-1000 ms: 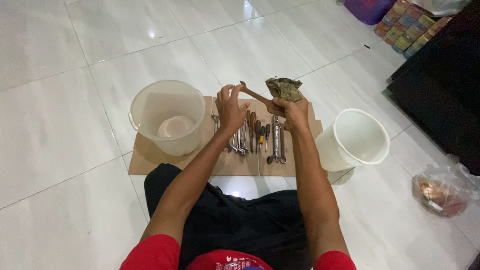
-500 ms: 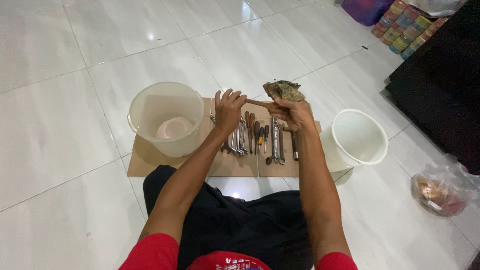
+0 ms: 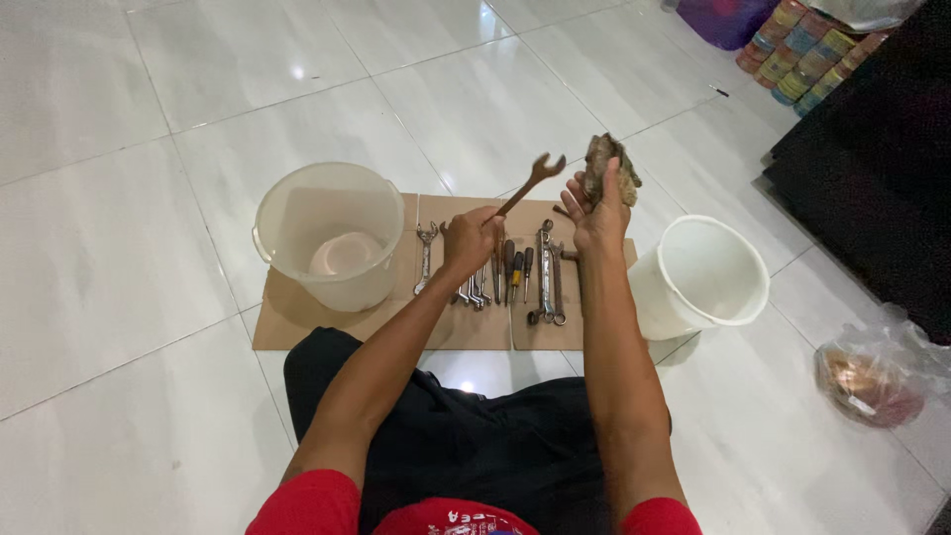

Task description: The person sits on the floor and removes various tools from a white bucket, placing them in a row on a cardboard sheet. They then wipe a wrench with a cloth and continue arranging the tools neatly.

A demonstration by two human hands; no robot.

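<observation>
Clenched in the left hand (image 3: 470, 241), a spanner (image 3: 529, 184) is held up above the cardboard sheet (image 3: 297, 317), while a dirty rag (image 3: 606, 170) is gripped by the right hand (image 3: 594, 220). Rag should be pressed firmly along the raised spanner head, with the handle kept steady.

clear plastic bag (image 3: 877, 372) (crumpled) at far right

A raised wrench (image 3: 530, 181) blurs at its open head, its handle end swallowed by the left hand (image 3: 471, 238). The right hand (image 3: 594, 220) covers the lower part of a grimy rag (image 3: 609, 163). At two o'clock, stacked colourful tins (image 3: 792, 59) run off the top edge; the tools (image 3: 510, 272) beneath the forearms lie partly hidden.
</observation>
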